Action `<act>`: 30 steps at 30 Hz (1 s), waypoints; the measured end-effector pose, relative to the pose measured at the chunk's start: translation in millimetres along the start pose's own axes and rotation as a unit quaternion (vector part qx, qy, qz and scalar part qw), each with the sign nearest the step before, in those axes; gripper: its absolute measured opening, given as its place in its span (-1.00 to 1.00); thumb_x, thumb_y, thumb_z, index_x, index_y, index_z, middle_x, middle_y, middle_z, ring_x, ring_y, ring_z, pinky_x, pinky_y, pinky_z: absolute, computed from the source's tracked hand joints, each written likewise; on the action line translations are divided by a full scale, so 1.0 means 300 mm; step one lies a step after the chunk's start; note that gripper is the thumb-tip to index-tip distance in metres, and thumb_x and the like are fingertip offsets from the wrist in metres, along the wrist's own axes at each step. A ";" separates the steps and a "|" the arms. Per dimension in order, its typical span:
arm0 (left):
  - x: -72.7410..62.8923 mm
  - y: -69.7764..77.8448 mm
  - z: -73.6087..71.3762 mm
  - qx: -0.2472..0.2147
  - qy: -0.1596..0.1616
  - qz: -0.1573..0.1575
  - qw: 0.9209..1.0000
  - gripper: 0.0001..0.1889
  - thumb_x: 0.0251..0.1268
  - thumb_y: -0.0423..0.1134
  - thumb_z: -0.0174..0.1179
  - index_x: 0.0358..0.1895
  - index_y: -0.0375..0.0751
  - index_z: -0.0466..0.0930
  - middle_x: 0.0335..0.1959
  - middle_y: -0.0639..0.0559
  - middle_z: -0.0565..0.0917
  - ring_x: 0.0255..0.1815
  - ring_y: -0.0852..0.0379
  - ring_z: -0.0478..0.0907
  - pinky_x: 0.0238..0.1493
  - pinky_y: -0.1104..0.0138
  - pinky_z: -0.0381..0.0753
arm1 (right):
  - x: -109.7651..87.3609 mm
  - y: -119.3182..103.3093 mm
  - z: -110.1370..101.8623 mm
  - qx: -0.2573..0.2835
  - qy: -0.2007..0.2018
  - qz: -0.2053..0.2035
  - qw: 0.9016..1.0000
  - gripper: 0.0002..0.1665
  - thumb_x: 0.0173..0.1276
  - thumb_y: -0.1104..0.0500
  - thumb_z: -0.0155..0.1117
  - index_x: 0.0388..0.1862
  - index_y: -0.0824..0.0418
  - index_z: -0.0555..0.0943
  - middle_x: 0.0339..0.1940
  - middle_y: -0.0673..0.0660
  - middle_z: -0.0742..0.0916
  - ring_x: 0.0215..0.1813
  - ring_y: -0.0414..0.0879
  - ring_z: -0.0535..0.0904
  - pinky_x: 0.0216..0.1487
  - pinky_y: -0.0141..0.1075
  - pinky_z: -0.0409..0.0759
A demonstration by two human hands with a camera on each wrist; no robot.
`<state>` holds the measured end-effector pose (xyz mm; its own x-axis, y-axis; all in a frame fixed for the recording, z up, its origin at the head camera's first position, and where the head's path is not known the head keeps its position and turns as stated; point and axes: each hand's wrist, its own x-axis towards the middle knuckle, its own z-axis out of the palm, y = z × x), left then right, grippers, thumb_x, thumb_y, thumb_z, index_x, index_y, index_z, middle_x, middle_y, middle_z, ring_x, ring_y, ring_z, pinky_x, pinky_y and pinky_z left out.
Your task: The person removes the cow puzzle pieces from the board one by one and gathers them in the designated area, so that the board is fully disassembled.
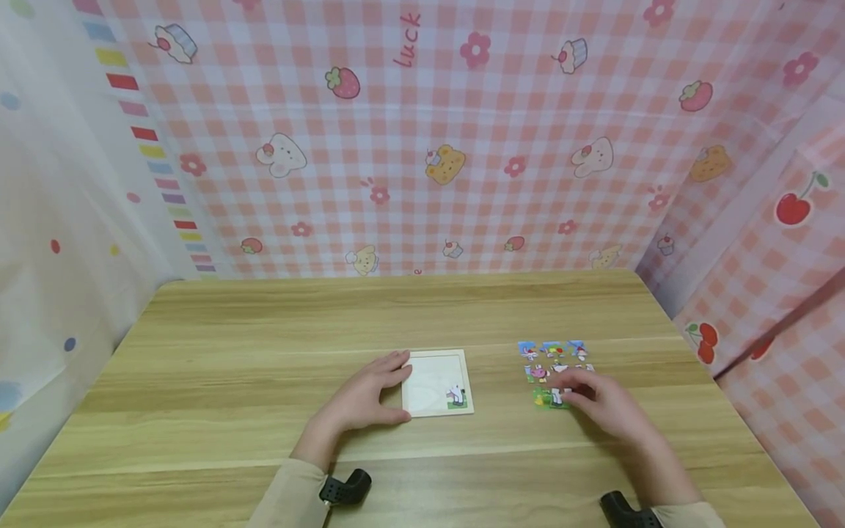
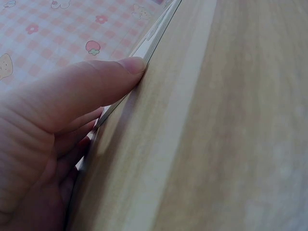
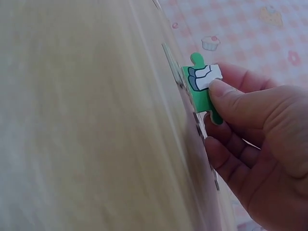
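A square wooden puzzle tray [image 1: 430,378] with a pale inside lies on the table. One puzzle piece [image 1: 456,397], showing part of a white animal on green, sits in its lower right corner. My left hand [image 1: 366,392] holds the tray at its left side, the thumb at the near corner and the fingers at the far left edge. To the right, my right hand [image 1: 604,403] pinches a green puzzle piece [image 3: 199,77] with a white and blue-grey picture, tilted up off the table in the right wrist view. Around its fingertips lie several colourful puzzle pieces [image 1: 553,348] in rough rows.
The wood-grain table [image 1: 264,323] runs back to a pink checked cloth [image 1: 396,220]. White dotted cloth [image 1: 72,220] hangs at the left, and more patterned cloth [image 1: 779,293] at the right. A black wrist mount [image 1: 346,488] is worn on the left sleeve.
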<state>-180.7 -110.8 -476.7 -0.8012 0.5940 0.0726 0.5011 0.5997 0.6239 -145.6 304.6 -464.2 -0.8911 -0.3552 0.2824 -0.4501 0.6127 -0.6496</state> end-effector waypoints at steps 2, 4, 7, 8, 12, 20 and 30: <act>0.001 0.001 -0.001 0.000 -0.002 0.000 1.000 -0.18 0.08 -0.03 0.47 0.39 -0.33 0.38 0.54 -0.11 0.23 0.58 -0.13 0.09 0.53 -0.05 0.11 | -0.004 0.007 -0.004 0.000 0.004 -0.007 1.000 -0.74 0.26 0.45 0.32 -0.14 0.19 0.70 -0.19 0.09 0.77 -0.15 -0.32 0.62 -0.15 -0.53 0.59; 0.001 0.002 -0.001 0.000 -0.004 -0.001 1.000 -0.18 0.08 -0.03 0.47 0.39 -0.33 0.38 0.54 -0.11 0.23 0.58 -0.13 0.09 0.53 -0.05 0.11 | -0.009 0.014 -0.008 0.004 0.009 -0.017 1.000 -0.75 0.23 0.48 0.33 -0.16 0.23 0.69 -0.22 0.12 0.76 -0.16 -0.32 0.62 -0.15 -0.55 0.58; 0.001 0.004 -0.003 -0.001 -0.005 -0.002 1.000 -0.18 0.09 -0.04 0.47 0.39 -0.34 0.38 0.54 -0.12 0.22 0.58 -0.13 0.08 0.54 -0.05 0.11 | -0.015 0.024 -0.015 0.003 0.013 -0.018 1.000 -0.75 0.22 0.48 0.34 -0.17 0.24 0.69 -0.23 0.13 0.76 -0.15 -0.37 0.60 -0.13 -0.58 0.56; 0.001 0.005 -0.003 -0.002 -0.006 -0.002 1.000 -0.18 0.09 -0.04 0.47 0.39 -0.34 0.38 0.55 -0.12 0.22 0.58 -0.13 0.08 0.54 -0.05 0.11 | -0.016 0.027 -0.018 -0.001 0.013 -0.015 1.000 -0.75 0.22 0.48 0.34 -0.17 0.24 0.69 -0.22 0.12 0.76 -0.15 -0.40 0.59 -0.13 -0.57 0.56; 0.001 0.008 -0.005 -0.004 -0.006 -0.003 1.000 -0.18 0.09 -0.04 0.47 0.39 -0.34 0.37 0.55 -0.11 0.22 0.58 -0.13 0.08 0.54 -0.05 0.11 | -0.021 0.039 -0.026 -0.030 0.012 0.008 0.999 -0.73 0.23 0.46 0.34 -0.15 0.19 0.70 -0.20 0.08 0.76 -0.15 -0.40 0.57 -0.16 -0.50 0.60; 0.001 0.006 -0.004 -0.001 -0.005 -0.003 1.000 -0.18 0.09 -0.03 0.46 0.39 -0.34 0.38 0.55 -0.11 0.23 0.58 -0.12 0.08 0.54 -0.05 0.11 | -0.020 0.052 -0.026 -0.073 0.023 0.000 0.997 -0.68 0.17 0.48 0.37 -0.17 0.15 0.72 -0.21 0.02 0.73 -0.20 -0.38 0.51 -0.23 -0.43 0.58; 0.000 0.010 -0.005 -0.006 -0.005 -0.007 1.000 -0.18 0.08 -0.05 0.47 0.39 -0.34 0.38 0.54 -0.11 0.23 0.58 -0.12 0.08 0.54 -0.04 0.11 | -0.019 0.054 -0.021 -0.101 0.036 -0.015 0.994 -0.64 0.12 0.48 0.42 -0.19 0.09 0.73 -0.22 -0.04 0.68 -0.30 -0.37 0.44 -0.34 -0.43 0.51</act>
<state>-179.8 -109.7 -473.8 -0.8052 0.5903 0.0563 0.4854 0.6015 0.6345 -148.3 321.0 -472.0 -0.8760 -0.3278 0.3539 -0.4718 0.7346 -0.4875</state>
